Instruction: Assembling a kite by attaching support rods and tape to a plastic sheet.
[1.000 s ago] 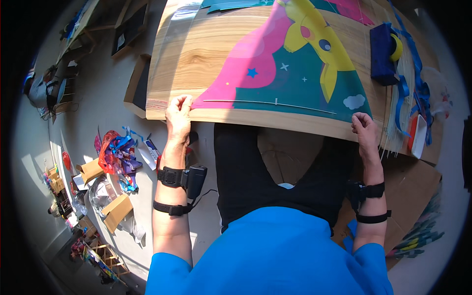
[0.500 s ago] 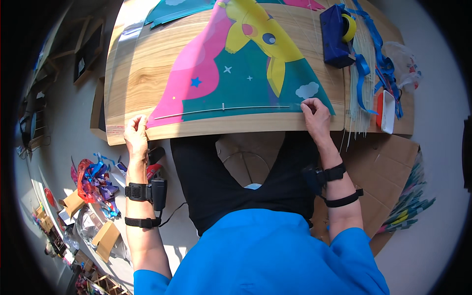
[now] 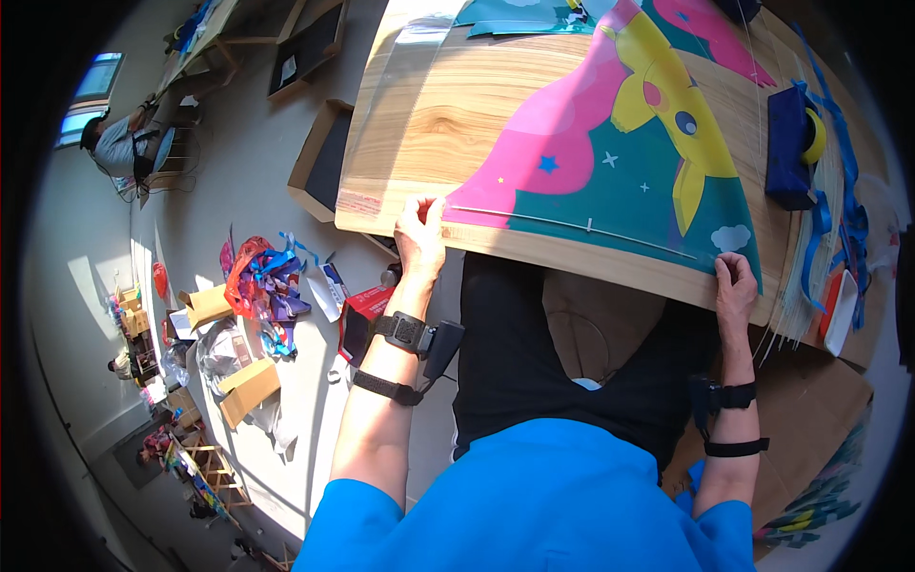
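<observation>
A triangular kite sail, printed pink, green and yellow with a cartoon animal, lies along the table's near edge. A thin pale rod runs along its lower border, with a small light strip across its middle. At the sail's left corner, beside one rod end, my left hand is closed in a pinch on the corner. My right hand pinches at the lower right of the sail, close to the other rod end. A faint clear strip shows between that rod end and my right fingertips; what they hold is too small to make out.
A blue tape dispenser stands on the wooden table at right, beside pale thin rods, blue ribbon and a red-and-white box. More printed sails lie behind. Boxes and coloured scraps cover floor at left; another person sits farther off.
The view has swung left, so the table and both hands appear farther right. Both hands keep their pinches at the same two ends of the sail's lower border.
</observation>
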Available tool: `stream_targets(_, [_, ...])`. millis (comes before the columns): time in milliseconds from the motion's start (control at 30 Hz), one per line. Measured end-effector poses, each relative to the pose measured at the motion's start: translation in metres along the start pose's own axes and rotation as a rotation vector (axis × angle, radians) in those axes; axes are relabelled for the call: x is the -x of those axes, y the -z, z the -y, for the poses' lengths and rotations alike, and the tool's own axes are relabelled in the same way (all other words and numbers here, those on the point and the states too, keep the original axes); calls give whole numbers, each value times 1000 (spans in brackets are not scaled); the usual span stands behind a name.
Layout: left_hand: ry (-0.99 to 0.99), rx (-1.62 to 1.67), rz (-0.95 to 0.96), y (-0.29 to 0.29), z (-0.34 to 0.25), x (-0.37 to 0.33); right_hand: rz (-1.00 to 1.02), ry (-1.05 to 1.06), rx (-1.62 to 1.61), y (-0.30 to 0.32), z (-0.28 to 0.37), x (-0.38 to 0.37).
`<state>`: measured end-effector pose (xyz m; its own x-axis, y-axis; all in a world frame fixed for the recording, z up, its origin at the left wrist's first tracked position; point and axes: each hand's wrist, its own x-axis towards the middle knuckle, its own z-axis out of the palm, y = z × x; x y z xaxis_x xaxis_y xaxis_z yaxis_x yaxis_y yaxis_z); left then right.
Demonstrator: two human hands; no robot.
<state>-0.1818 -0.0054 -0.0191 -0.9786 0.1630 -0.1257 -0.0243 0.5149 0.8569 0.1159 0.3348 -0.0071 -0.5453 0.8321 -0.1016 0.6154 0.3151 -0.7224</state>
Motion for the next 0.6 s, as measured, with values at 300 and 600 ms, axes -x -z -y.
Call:
stream_targets(300, [-97,-63,-32,-4,3,3,-2,45,-1,-2,-5,-3])
stream_targets(600, [-139,-100,-40,-4,4,0,7,38,38,-2,-7,-4])
